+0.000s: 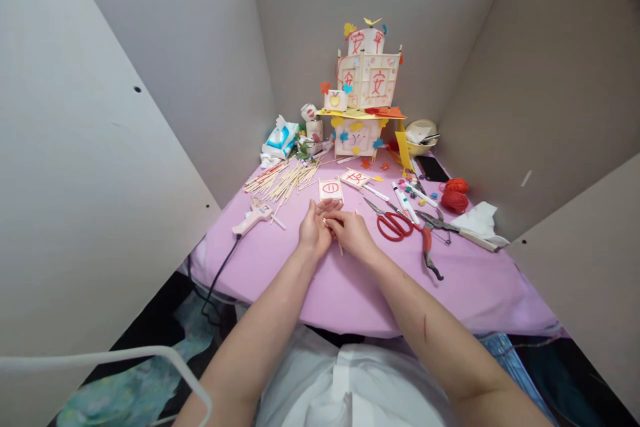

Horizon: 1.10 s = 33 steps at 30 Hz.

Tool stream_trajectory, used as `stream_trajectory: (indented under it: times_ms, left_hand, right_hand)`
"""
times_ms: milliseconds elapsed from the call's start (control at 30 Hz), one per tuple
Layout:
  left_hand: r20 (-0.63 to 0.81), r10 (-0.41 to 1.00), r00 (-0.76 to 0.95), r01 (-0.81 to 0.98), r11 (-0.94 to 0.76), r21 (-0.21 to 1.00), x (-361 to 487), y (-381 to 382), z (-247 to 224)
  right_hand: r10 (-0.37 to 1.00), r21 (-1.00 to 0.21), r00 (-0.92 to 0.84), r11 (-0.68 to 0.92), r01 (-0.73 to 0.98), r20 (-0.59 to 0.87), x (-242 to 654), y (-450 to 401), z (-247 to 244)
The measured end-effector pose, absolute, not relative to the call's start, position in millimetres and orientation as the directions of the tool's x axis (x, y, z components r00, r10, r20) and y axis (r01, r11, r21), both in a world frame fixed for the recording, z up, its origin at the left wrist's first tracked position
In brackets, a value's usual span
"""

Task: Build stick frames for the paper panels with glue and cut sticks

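My left hand (316, 229) is palm up with its fingers apart over the pink cloth, and small pale pieces lie in its palm. The fingertips of my right hand (350, 232) are pinched together over that palm, at a small pale piece (325, 221). Just beyond my hands lies a small white panel (330, 189) with a red mark. A second panel (355, 177) with red writing lies to its right. A thin stick (341, 249) shows below my right fingers. Farther back stands a tiered paper-and-stick model (369, 83).
Wooden sticks (295, 180) and a glue gun (254, 215) lie at the left. Red-handled scissors (394, 224), pliers (428, 247), markers (406, 203) and red yarn (454, 200) are at the right. Grey partitions (320, 13) enclose the table (280, 280).
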State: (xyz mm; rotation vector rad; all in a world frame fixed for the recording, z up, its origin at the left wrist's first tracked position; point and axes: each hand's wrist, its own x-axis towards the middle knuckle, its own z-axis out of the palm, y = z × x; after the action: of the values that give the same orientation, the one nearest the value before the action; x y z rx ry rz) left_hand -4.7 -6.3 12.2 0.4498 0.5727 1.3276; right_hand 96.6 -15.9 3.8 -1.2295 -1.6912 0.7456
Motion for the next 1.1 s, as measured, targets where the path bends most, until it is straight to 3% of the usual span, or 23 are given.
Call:
stream_trajectory:
  times_ms: [133, 367, 600, 733, 900, 1100]
  left_hand:
    - [-0.100, 0.987, 0.123, -0.734, 0.159, 0.661, -2.6, -7.5, 11.7]
    - [0.041, 0.998, 0.052, -0.637, 0.002, 0.771, 4.7, -13.7, 14.7]
    - [-0.001, 0.996, 0.087, -0.419, 0.038, 0.907, -6.6, -9.5, 10.1]
    - [-0.015, 0.995, 0.100, -0.393, 0.054, 0.918, -8.4, -9.8, 9.5]
    - [-0.072, 0.993, 0.092, -0.384, 0.102, 0.918, -8.7, -10.8, 9.9]
    - [-0.125, 0.989, 0.082, -0.410, 0.148, 0.900, -9.7, -10.3, 8.3]
  right_hand:
    - [0.946, -0.867, -0.174, 0.322, 0.380, 0.274, 100.8, -22.0, 10.3]
    - [0.969, -0.941, -0.022, 0.246, 0.234, 0.248, 97.4, -19.7, 7.8]
    - [0.991, -0.992, -0.045, 0.129, 0.009, 0.128, 109.1, -16.0, 13.5]
    - [0.991, -0.991, -0.031, 0.130, -0.033, 0.131, 112.7, -17.1, 15.1]
    - [0.977, -0.977, -0.004, 0.213, 0.027, 0.213, 114.7, -16.6, 10.4]
    - [0.919, -0.863, -0.115, 0.393, 0.317, 0.377, 121.9, -18.6, 11.0]
